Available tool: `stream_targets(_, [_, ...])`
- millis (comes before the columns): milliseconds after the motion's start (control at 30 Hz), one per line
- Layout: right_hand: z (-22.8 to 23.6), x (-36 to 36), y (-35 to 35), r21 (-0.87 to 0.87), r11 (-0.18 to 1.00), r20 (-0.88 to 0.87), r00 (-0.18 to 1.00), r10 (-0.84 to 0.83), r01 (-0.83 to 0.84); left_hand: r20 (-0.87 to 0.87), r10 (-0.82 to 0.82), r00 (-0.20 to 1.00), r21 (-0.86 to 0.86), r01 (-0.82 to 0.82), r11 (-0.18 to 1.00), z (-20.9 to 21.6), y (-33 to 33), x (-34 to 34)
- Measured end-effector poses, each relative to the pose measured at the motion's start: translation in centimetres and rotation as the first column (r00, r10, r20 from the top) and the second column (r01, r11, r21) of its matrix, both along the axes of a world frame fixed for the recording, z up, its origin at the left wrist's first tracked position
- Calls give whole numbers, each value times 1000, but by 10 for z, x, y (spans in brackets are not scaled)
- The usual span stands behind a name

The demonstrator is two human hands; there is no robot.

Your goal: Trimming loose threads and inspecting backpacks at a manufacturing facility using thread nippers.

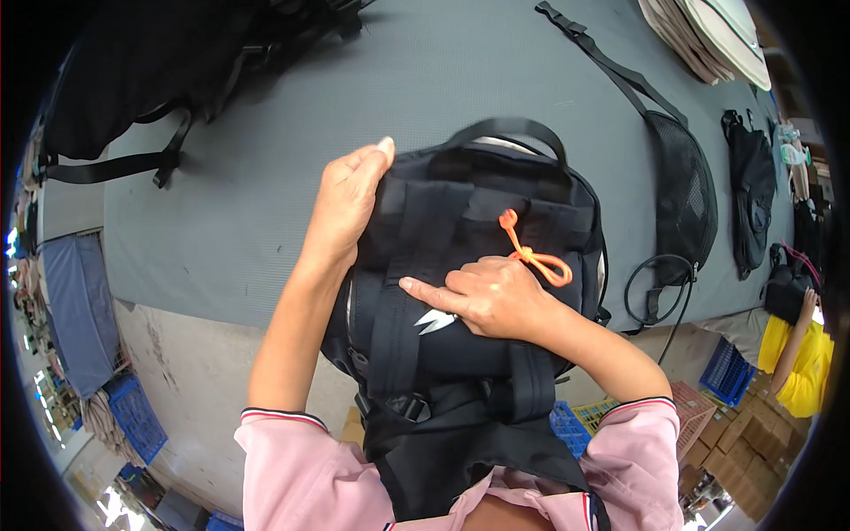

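A black backpack [487, 350] lies in front of me on the table edge, its strap side up and its top handle [509, 126] pointing away. My left hand [350, 199] is closed around the backpack's upper left side, thumb up. Thread snips [436, 320] sit in my right hand [496, 296], short silver blades poking out below the palm and an orange cord loop [544, 263] hanging off the far side. That hand rests over the middle of the backpack, index finger stretched along the left shoulder strap [398, 327]. The snips' handles are hidden under the fingers.
The grey table [266, 212] spreads ahead. Black bags [150, 71] lie at far left, a black mesh strap [682, 186] and another black bag [751, 190] at right. Pale stacked panels [708, 35] are at far right. A person in yellow [792, 363] works at right beside boxes.
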State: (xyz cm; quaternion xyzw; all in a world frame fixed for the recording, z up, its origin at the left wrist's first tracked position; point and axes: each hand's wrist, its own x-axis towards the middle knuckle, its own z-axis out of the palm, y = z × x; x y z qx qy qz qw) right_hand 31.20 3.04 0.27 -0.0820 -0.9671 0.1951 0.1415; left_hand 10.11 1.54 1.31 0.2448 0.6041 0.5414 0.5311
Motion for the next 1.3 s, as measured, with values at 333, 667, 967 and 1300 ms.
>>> stream_targets(333, [3, 2, 3, -56, 998, 64, 998, 25, -22, -934, -87, 347, 75, 429, 900, 1, 1, 15])
stream_targets(667, [9, 2, 5, -69, 997, -51, 999, 12, -15, -921, 5, 389, 141, 320, 937, -5, -16, 8])
stream_targets(967, [62, 81, 13, -245, 638, 223, 683, -695, 730, -361, -470, 806, -88, 472, 877, 62, -89, 20])
stream_targets(1300, [107, 69, 28, -894, 326, -117, 542, -832, 307, -50, -119, 992, 361, 129, 924, 33, 6, 0])
